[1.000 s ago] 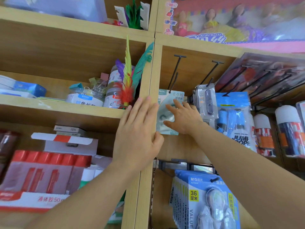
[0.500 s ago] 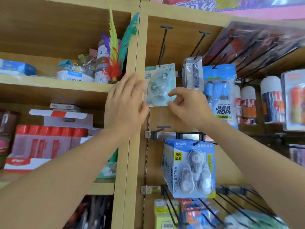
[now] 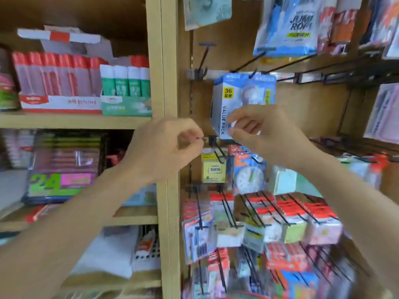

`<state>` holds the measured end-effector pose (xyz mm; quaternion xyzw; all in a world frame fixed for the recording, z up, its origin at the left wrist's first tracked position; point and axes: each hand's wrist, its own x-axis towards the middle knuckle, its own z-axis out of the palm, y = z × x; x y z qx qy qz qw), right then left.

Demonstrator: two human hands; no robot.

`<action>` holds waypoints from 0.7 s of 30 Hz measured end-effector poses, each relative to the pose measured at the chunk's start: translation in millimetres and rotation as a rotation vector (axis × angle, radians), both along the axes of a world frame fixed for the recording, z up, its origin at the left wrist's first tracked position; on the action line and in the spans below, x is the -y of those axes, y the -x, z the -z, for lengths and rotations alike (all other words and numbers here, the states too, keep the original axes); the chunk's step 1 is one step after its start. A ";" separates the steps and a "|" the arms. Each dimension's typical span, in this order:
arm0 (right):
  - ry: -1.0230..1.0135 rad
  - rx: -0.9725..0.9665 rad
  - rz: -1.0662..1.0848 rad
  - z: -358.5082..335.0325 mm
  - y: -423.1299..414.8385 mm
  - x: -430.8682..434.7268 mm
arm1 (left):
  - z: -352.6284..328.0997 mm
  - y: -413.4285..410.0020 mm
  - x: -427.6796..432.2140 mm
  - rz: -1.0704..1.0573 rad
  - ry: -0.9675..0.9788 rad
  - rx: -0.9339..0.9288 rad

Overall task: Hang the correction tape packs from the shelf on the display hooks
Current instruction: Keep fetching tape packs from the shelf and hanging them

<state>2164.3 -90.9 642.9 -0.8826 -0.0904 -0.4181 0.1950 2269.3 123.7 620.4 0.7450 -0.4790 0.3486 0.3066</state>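
Note:
A teal correction tape pack [image 3: 205, 9] hangs from a hook at the top edge, above both hands. Lower down, a blue and white "value pack" stack of correction tape [image 3: 241, 93] hangs on a black hook. My right hand [image 3: 265, 134] is in front of that stack's lower edge, fingers loosely curled, with nothing plainly held. My left hand [image 3: 166, 145] is level with it, in front of the wooden upright [image 3: 170, 61]. Its fingers are curled with the fingertips together beside a hook rail [image 3: 210, 139], and nothing shows in them.
Glue sticks in red [image 3: 58, 83] and green [image 3: 127, 93] boxes fill the left shelf, with a marker set [image 3: 64, 167] below. Jump rope packs [image 3: 289, 26] hang top right. Rows of long black hooks with small packs [image 3: 259, 223] jut out below my hands.
Both hands have dropped from the teal pack, which stays hanging on its hook. My view has tilted down to the lower hooks, and my left hand's fingers have curled in.

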 end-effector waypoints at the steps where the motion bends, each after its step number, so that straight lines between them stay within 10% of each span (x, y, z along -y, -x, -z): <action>1: 0.002 -0.034 -0.011 20.3 3.3 -1.4 | 22.6 3.7 -4.7 0.007 -0.038 -0.062; 21: -0.415 -0.957 0.028 456.7 103.1 -32.9 | 474.6 147.3 -99.4 -0.309 -0.307 -1.430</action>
